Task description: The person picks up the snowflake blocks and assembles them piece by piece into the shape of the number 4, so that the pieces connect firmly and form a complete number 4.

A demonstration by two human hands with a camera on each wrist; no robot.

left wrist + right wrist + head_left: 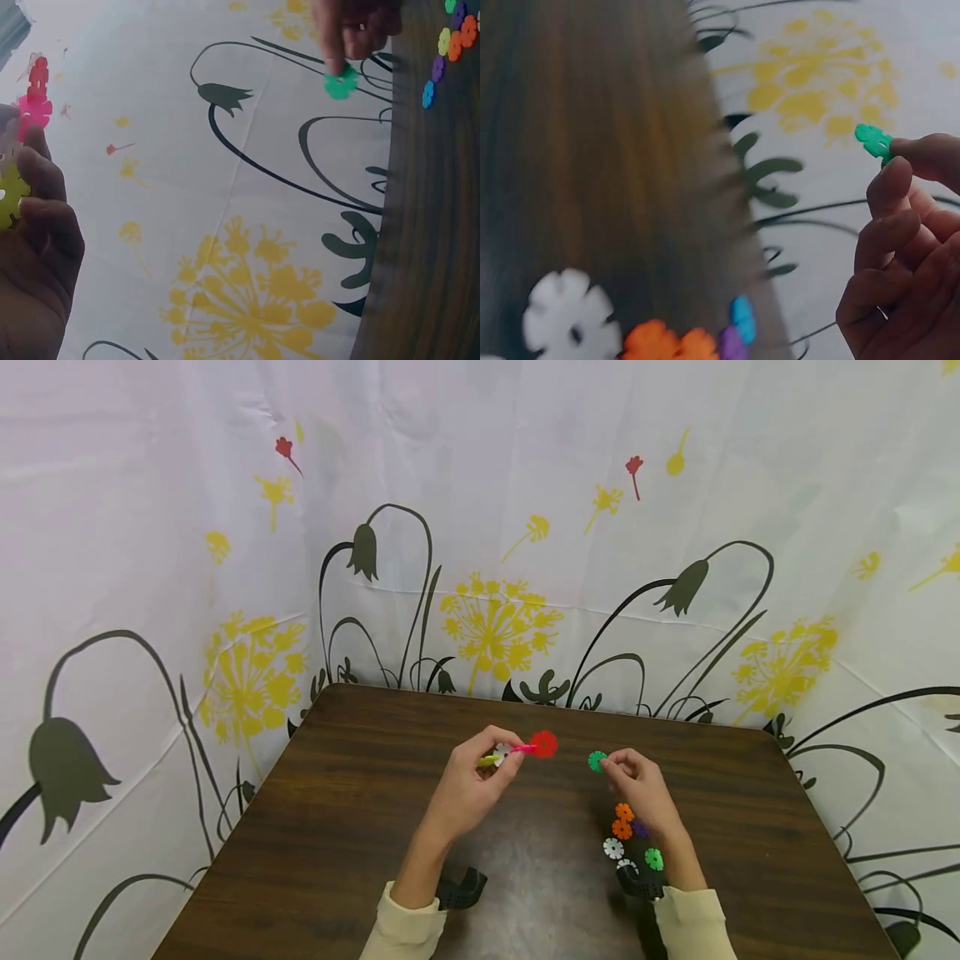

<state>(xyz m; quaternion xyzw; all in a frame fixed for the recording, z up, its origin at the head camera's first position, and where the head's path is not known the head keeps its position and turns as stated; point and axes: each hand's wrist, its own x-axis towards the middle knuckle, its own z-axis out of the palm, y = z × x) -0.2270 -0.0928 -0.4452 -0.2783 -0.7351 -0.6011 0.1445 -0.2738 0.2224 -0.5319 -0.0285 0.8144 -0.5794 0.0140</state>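
My left hand (471,783) holds a short chain of joined notched plastic discs above the table. In the chain are a yellow-green disc (10,196), a white disc (502,753), a pink disc (34,114) and, at the outer end, a red disc (544,744). Between thumb and fingertips, my right hand (643,789) pinches a single green disc (873,140), held up to the right of the red one with a gap between them. Fingers cover part of the white disc.
Loose discs lie on the brown wooden table (337,777) below my right hand, among them orange discs (622,829), a white disc (613,848), a purple disc (437,69) and a blue disc (428,94). Behind the table hangs a flower-printed curtain (480,485).
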